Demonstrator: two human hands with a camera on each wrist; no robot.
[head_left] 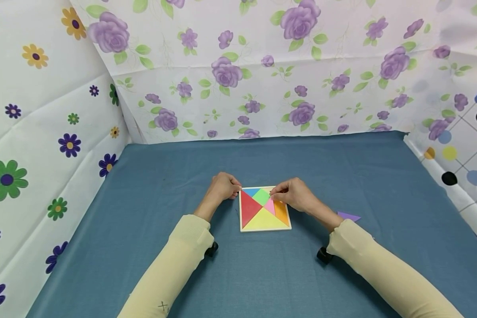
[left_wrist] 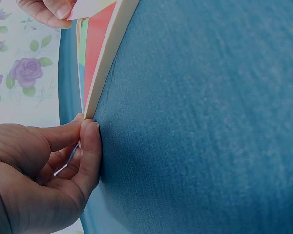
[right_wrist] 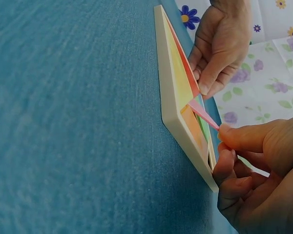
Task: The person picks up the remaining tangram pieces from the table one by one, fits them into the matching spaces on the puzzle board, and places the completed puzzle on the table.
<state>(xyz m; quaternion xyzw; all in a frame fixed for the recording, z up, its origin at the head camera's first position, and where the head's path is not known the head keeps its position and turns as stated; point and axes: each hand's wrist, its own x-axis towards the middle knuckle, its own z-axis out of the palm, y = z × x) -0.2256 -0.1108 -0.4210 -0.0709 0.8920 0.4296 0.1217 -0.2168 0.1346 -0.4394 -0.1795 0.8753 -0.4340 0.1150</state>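
A square tangram tray (head_left: 265,230) with a pale rim lies on the blue cloth. In it show a red triangle (head_left: 249,208), a yellow triangle (head_left: 264,220), a green piece (head_left: 261,197), a blue piece (head_left: 251,192) and an orange piece (head_left: 281,213). My left hand (head_left: 222,187) pinches the tray's far left corner between thumb and forefinger. Over the tray's right side, my right hand (head_left: 296,194) pinches a pink tangram piece (right_wrist: 205,115) by one end. That piece tilts up out of the tray, its other end near the middle. A purple triangle (head_left: 348,216) lies right of the tray, partly behind the right forearm.
Blue cloth (head_left: 175,176) covers the table. A sheet with purple roses (head_left: 226,73) hangs along the back. Flowered sheeting (head_left: 35,110) stands at the left, and dotted sheeting (head_left: 461,176) at the right. Black wrist straps (head_left: 324,255) show under the sleeves.
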